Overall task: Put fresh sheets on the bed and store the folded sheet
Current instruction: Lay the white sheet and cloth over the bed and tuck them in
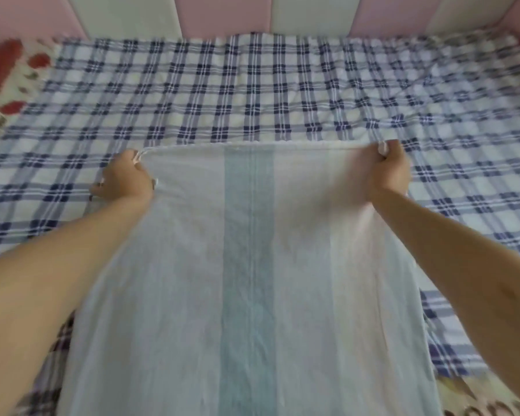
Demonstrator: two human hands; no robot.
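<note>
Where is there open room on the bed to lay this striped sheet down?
The plaid sheet lies bare from the held edge of the striped sheet up to the padded wall, and right of the right hand. The near middle is covered; red-flowered fabric crowds the far left, beyond the left hand.

The spread sheet [252, 94] is white checked with navy and pale blue plaid, the held sheet [249, 265] white with a broad light-blue stripe (pinkish tint at right), and the padded wall [270, 16] alternates pink and white.
</note>
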